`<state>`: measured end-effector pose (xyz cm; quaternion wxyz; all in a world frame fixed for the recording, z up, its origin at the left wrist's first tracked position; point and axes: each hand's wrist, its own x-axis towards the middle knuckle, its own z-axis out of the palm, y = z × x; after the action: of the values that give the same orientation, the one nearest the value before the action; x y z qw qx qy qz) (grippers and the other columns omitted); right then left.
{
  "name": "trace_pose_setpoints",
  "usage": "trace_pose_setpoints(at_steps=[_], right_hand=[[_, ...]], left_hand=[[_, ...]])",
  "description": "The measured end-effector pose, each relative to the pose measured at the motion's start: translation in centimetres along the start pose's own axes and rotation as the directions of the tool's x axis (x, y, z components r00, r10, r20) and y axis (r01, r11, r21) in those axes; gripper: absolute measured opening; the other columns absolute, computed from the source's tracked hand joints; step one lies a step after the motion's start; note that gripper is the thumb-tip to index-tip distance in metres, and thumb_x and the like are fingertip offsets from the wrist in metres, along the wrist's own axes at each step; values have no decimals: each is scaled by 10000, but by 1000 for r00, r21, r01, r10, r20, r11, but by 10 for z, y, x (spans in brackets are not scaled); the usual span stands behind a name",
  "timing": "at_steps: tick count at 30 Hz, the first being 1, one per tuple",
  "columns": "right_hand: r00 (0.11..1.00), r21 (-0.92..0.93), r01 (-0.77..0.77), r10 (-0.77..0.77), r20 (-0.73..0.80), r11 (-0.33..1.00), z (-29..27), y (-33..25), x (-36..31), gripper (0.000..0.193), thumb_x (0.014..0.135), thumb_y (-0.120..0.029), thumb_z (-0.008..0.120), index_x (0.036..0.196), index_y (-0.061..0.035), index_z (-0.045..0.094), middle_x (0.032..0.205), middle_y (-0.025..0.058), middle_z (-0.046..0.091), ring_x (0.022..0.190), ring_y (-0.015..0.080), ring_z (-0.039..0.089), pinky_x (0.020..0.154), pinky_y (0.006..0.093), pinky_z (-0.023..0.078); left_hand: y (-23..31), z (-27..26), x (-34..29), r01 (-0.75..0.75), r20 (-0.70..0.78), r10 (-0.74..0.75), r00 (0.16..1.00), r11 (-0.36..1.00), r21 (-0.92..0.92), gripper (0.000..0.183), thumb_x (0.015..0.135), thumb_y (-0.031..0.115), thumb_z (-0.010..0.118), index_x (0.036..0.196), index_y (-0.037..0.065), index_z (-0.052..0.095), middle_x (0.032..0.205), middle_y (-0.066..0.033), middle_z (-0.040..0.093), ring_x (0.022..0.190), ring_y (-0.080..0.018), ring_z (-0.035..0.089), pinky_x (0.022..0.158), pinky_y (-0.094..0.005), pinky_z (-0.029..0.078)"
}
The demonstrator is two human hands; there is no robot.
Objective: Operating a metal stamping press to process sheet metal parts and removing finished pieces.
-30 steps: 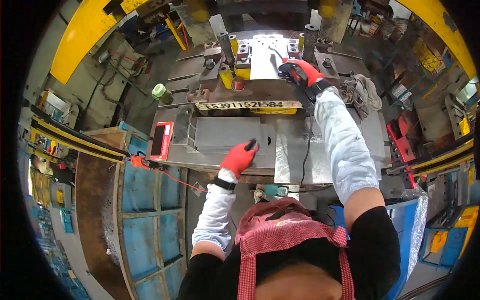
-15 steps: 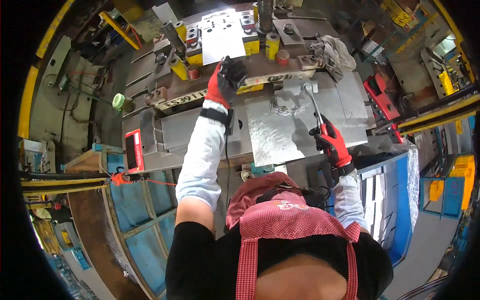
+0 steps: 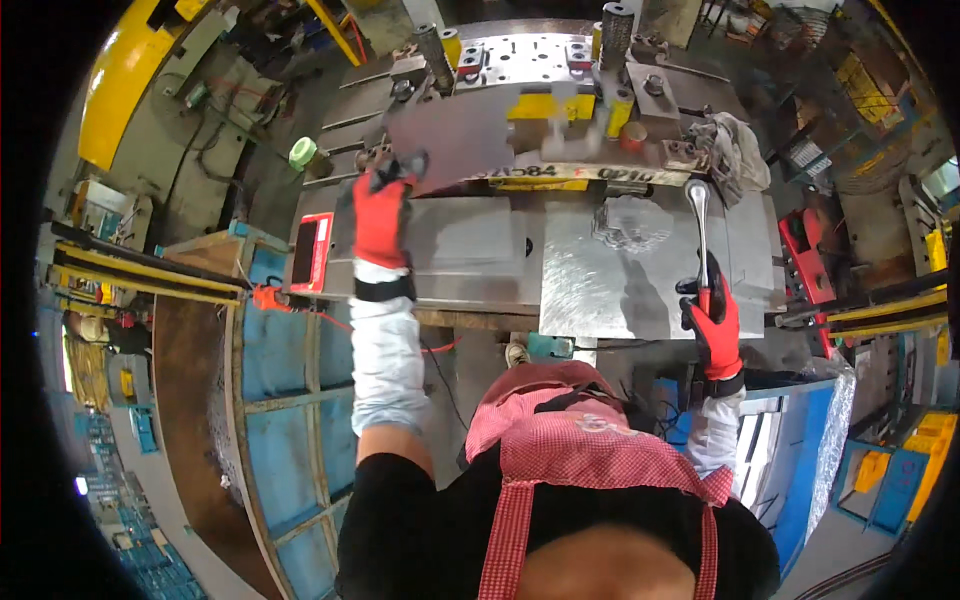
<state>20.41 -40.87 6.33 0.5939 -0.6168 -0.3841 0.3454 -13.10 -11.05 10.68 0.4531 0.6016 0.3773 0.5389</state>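
Observation:
Blurred by motion, a thin metal sheet is held at its near left corner by my left hand, closed in a red and black glove. The sheet hangs over the front left of a press die. My right hand, gloved alike, is wrapped round the red handle of a ratchet-like tool. Its rounded metal head points away from me, above a shiny metal plate. On that plate lies a pile of flat cut metal pieces. A pale blurred shape before the die cannot be made out.
Flat sheets lie on the bench left of the shiny plate. A red-framed dark panel is at the left edge, a grey rag at the right. Dark posts rise from the die. A blue bin stands lower right.
My left hand has taken hold of the sheet that lay on the die and moved it left and nearer. The tool's head has moved away from the cut pieces. The view has shifted.

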Motion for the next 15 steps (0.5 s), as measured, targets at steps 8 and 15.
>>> trace_pose_setpoints(at_steps=[8, 15], right_hand=[[840, -379, 462, -259, 476, 802, 52, -52, 22, 685, 645, -158, 666, 1263, -60, 388, 1018, 177, 518, 891, 336, 521, 796, 348, 407], [854, 311, -251, 58, 517, 917, 64, -31, 24, 633, 688, -41, 608, 1276, -26, 374, 756, -58, 422, 642, 50, 408, 609, 189, 376]], left_hand=[[50, 31, 22, -816, 862, 321, 392, 554, 165, 208, 743, 140, 518, 879, 12, 609, 957, -131, 605, 844, -259, 560, 777, -322, 421], [-18, 12, 35, -107, 750, 92, 656, 994, -28, 353, 880, 231, 405, 1169, 41, 475, 1139, -125, 527, 1012, -249, 526, 864, -349, 419]])
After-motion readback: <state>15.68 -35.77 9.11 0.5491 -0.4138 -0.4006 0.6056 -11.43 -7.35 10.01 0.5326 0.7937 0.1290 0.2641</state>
